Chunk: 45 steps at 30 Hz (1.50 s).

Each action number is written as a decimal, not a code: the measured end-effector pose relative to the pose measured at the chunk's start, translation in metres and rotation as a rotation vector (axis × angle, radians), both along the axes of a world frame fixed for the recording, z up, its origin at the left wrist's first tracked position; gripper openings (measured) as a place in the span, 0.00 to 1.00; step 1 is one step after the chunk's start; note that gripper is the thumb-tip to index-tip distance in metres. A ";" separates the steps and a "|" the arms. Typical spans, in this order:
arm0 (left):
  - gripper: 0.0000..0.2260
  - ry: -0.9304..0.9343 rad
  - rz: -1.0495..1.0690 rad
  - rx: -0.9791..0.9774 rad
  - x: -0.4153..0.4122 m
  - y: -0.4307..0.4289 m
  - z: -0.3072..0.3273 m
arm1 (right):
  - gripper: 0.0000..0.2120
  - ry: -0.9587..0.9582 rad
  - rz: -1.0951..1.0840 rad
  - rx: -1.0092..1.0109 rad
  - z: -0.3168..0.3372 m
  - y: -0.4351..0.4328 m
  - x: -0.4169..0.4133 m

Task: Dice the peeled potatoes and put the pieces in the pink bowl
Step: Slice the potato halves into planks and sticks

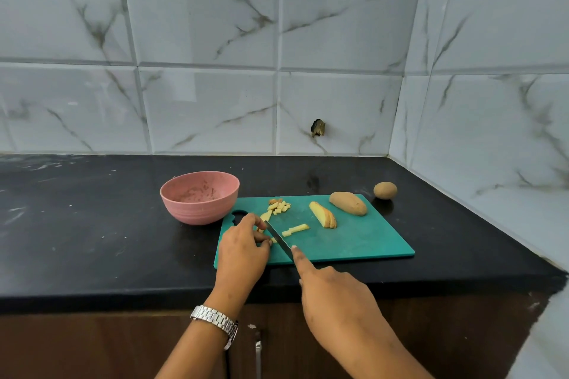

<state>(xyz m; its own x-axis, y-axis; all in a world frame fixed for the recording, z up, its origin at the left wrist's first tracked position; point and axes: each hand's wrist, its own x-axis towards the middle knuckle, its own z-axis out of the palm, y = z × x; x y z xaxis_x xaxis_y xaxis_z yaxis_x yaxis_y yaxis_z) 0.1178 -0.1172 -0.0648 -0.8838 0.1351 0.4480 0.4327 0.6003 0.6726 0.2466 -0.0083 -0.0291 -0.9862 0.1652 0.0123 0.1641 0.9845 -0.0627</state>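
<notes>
Fingers (250, 219) of left hand (243, 248): curled, pinching a potato strip (272, 240) at the near left of the green cutting board (354, 243). Right hand (335, 292): grips knife (278, 238), forefinger laid along the blade's back, blade against the strip. Diced pieces (278, 209): heap at far left of board. Cut strips (295, 229), sliced half (323, 214), unsliced half (348, 203): ranged rightward on board. Pink bowl (200, 197): just left of board. Small whole potato (385, 190): on black counter (92, 240), off board's far-right corner.
</notes>
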 end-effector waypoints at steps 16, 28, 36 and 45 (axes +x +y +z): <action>0.09 -0.073 -0.024 -0.191 -0.023 0.016 0.023 | 0.26 0.205 -0.010 -0.215 0.006 0.026 -0.022; 0.11 -0.188 -0.031 -0.128 -0.067 0.017 0.032 | 0.32 0.240 -0.189 -0.456 0.013 0.048 -0.072; 0.08 -0.195 -0.052 -0.386 -0.071 0.031 0.039 | 0.35 0.231 -0.225 -0.441 0.005 0.038 -0.107; 0.13 -0.148 -0.024 -0.246 -0.059 0.010 0.025 | 0.24 0.247 -0.242 -0.347 0.008 0.033 -0.129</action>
